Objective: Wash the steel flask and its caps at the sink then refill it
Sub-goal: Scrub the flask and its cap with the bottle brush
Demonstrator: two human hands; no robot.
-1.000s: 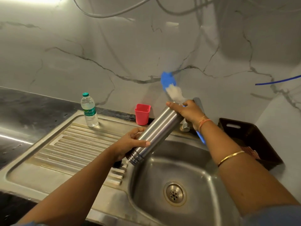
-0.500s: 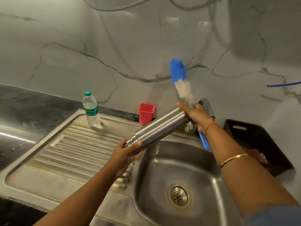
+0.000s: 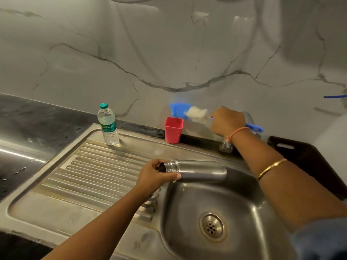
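The steel flask [image 3: 201, 171] lies nearly level over the left rim of the sink basin [image 3: 187, 212], its open threaded mouth pointing left. My left hand [image 3: 155, 175] grips it around the neck. My right hand [image 3: 228, 121] is raised near the wall and holds a bottle brush [image 3: 189, 112] by its blue handle, the blue and white bristles pointing left above a red cup [image 3: 173, 130]. The brush is blurred. No caps are visible.
A small plastic water bottle [image 3: 108, 124] stands at the back of the ribbed drainboard [image 3: 97, 171]. The tap [image 3: 247, 119] sits behind my right wrist. A dark basket [image 3: 308, 158] is on the right. The drain [image 3: 213, 226] lies in the basin's middle.
My right hand let go of the flask's base and swung the brush from upright to pointing left. My left hand lowered the flask from a slant to nearly level over the sink.
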